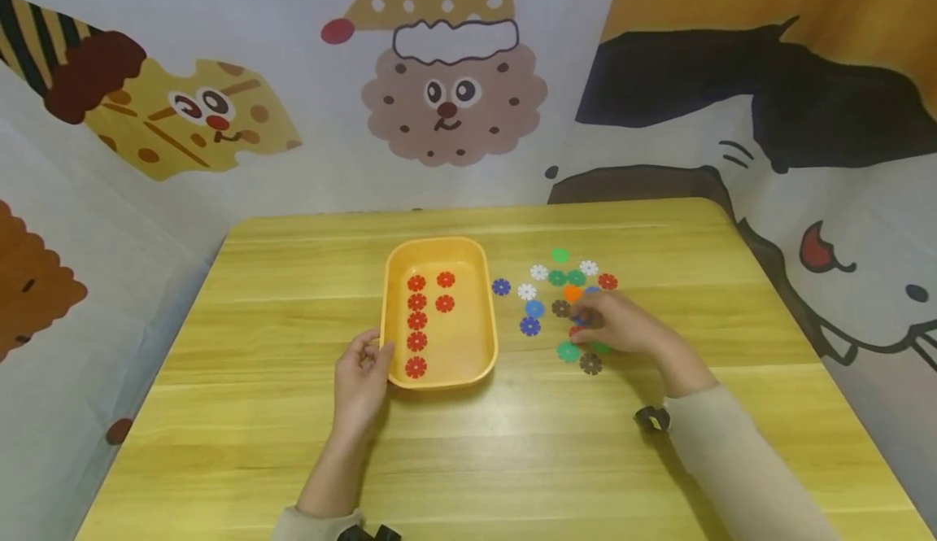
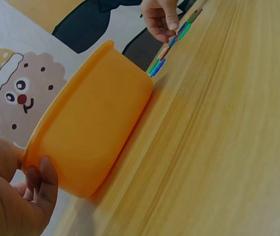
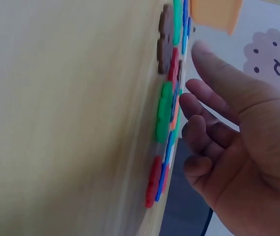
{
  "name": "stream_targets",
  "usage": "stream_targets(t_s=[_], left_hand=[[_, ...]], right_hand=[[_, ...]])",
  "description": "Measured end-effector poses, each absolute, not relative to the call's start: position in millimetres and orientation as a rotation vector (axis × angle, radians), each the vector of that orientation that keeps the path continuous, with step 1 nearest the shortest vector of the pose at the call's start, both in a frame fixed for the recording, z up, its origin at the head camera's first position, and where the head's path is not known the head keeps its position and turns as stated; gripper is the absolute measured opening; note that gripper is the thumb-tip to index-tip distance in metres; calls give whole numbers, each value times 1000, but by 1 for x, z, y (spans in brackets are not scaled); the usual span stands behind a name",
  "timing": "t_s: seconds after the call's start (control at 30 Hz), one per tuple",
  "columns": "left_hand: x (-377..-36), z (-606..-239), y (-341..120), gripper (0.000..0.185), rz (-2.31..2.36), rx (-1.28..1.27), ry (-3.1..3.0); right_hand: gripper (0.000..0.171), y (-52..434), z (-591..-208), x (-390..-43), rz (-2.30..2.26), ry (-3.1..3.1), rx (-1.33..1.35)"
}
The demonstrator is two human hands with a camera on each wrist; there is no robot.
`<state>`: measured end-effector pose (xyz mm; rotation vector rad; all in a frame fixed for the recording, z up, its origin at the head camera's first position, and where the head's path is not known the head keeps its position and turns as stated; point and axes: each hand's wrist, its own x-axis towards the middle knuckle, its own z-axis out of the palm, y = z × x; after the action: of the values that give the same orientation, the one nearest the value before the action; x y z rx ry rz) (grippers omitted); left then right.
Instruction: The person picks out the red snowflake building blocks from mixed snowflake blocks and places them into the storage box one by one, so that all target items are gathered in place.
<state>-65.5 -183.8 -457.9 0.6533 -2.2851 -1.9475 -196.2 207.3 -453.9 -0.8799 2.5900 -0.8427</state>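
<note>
My left hand (image 1: pixel 360 382) grips the near left edge of a yellow plastic tray (image 1: pixel 476 368), thumb at the rim and fingers curled against the outer wall, as the left wrist view shows. Inside the tray lie several red notched plastic discs (image 1: pixel 416 320), most in a column on the left, two beside it. To the tray's right, my right hand (image 1: pixel 622 325) hovers over a scatter of mixed discs. Its thumb and fingers stand apart with nothing held between them in the right wrist view. Near its thumb is a red disc (image 1: pixel 576 333), partly covered by the hand.
Loose discs include a blue disc (image 1: pixel 501 287) by the tray's wall, a white disc (image 1: pixel 538 272), a red disc (image 1: pixel 607 281) at the far right and a brown disc (image 1: pixel 590 364) nearest me. A wooden table (image 1: pixel 512 460) carries everything; a cartoon-printed cloth (image 1: pixel 293 183) hangs behind it.
</note>
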Motion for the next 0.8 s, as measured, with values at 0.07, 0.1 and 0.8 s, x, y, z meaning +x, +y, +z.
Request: stream_targets(t_s=[0.07,0.1,0.8], left_hand=[[-66,-458,-184,33,-1951,647,-2282],[-66,-458,-184,33,-1952,645,-2282],[-67,-459,-184,32,-1922,650,-2306]], right_hand=[[34,210,-453,-195,-843,2571,-876],[33,211,-453,-195,-843,2564,-883],[21,207,-454,-199,-825,2540,-901]])
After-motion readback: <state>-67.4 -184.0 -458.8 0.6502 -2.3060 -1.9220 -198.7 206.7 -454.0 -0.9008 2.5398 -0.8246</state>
